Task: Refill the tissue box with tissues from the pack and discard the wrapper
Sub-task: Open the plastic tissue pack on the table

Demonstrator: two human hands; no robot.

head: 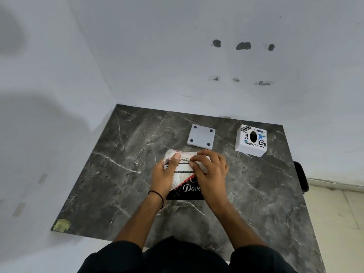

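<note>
A tissue pack in a white, red and black wrapper lies on the dark marble table. My left hand grips its left side, thumb on top. My right hand pinches the wrapper's upper right part with fingertips. The white tissue box cover, with stickers and an oval slot on top, stands at the back right. Its square white base plate, with dark feet at the corners, lies apart, just beyond the pack.
White walls close in behind and to the left of the table. A dark object sits off the table's right edge above the light floor. A yellowish patch marks the table's near left corner.
</note>
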